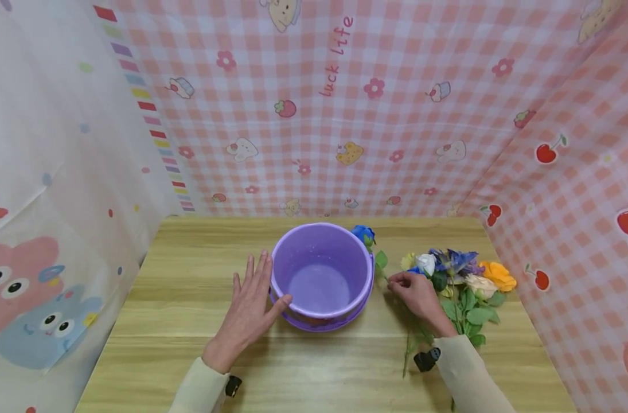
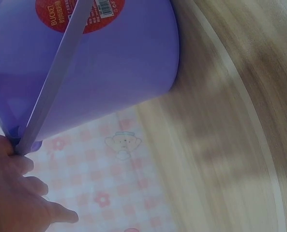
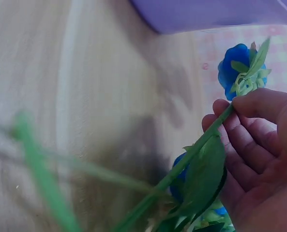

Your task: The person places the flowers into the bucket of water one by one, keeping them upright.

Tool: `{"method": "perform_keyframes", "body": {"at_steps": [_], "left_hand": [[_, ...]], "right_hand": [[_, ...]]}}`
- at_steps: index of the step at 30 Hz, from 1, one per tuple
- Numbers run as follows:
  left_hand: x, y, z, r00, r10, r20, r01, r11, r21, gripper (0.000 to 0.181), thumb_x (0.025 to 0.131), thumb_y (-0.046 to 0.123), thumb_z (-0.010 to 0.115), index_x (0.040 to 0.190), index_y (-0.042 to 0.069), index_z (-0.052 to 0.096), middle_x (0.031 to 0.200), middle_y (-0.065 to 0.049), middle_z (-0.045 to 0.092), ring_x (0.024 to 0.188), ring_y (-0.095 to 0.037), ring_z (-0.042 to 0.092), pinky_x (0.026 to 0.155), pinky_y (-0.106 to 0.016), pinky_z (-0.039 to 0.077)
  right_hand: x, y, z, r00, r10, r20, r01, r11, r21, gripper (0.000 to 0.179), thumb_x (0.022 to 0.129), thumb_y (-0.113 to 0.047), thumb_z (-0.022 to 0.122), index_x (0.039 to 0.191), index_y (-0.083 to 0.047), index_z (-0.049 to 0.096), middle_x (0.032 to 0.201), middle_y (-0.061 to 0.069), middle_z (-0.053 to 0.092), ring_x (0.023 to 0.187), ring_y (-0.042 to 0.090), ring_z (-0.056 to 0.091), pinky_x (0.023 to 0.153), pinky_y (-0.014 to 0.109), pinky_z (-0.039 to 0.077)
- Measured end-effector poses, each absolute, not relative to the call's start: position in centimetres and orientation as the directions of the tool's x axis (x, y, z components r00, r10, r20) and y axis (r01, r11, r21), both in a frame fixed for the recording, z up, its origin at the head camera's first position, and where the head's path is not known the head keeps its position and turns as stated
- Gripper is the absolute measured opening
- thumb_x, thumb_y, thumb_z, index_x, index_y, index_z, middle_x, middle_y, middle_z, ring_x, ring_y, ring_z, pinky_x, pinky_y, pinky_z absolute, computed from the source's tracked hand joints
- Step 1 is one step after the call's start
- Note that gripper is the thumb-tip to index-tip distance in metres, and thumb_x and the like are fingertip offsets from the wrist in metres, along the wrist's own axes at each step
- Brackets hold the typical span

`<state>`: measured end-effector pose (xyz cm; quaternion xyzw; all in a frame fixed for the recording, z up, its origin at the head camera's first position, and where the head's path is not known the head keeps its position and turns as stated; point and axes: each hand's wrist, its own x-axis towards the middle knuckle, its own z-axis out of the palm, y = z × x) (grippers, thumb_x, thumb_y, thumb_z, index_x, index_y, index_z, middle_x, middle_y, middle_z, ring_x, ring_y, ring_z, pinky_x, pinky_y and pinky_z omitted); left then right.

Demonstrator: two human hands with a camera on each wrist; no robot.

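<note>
A purple bucket [image 1: 319,241] stands upright on the table, its inside bare in the head view. My left hand [image 1: 246,312] rests against the bucket's left side with fingers stretched out, the thumb at the rim. In the left wrist view, its fingers touch where the bucket's handle [image 2: 56,72] joins the side. To the right of the bucket, my right hand [image 1: 419,295] pinches the green stem [image 3: 196,145] of a blue flower between thumb and fingers. The blue flower [image 1: 364,234] points away from me, beside the bucket's far right rim.
On the right lies a pile of flowers with leaves, among them an orange flower [image 1: 499,276], a white rose [image 1: 425,264] and a dark blue bloom [image 1: 455,261]. Checked cloth [image 1: 303,137] hangs behind the wooden table [image 1: 190,275] and along its right side; pale cloth hangs at left.
</note>
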<state>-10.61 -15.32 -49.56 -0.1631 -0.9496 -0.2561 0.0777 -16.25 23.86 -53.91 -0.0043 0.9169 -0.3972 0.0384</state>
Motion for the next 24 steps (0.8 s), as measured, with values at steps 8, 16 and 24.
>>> {"method": "perform_keyframes", "body": {"at_steps": [8,16,24], "left_hand": [[-10.6,-15.3,-49.3,-0.935,0.267,0.235,0.348,0.817,0.460,0.093,0.103,0.064,0.045,0.165,0.003,0.014,0.171,-0.017,0.012,0.157,-0.043,0.006,0.118,-0.073,0.007],[-10.4,-15.3,-49.4,-0.935,0.263,0.237,0.346,0.818,0.459,0.092,0.103,0.060,0.049,0.166,0.003,0.013,0.172,-0.014,0.007,0.157,-0.040,0.003,0.118,-0.073,0.006],[-10.4,-15.3,-49.7,-0.934,0.258,0.247,0.347,0.817,0.459,0.091,0.103,0.060,0.049,0.165,0.001,0.015,0.171,-0.014,0.008,0.157,-0.043,0.007,0.118,-0.073,0.007]], "right_hand": [[-15.6,24.0,-52.4,-0.998,0.009,-0.060,0.054,0.587,-0.808,0.026,0.100,-0.025,0.071,0.115,-0.004,0.076,0.098,0.005,0.079,0.089,0.017,0.072,0.079,0.028,0.056],[-15.2,23.6,-50.6,-0.999,0.030,-0.043,0.052,0.426,-0.903,0.030,0.102,-0.020,0.068,0.118,0.004,0.072,0.109,0.020,0.076,0.092,0.015,0.074,0.079,0.021,0.057],[-14.9,23.1,-48.9,-0.998,0.066,0.002,0.020,0.326,-0.945,0.028,0.103,-0.014,0.066,0.119,0.009,0.069,0.111,0.025,0.074,0.086,0.006,0.071,0.080,0.027,0.061]]}}
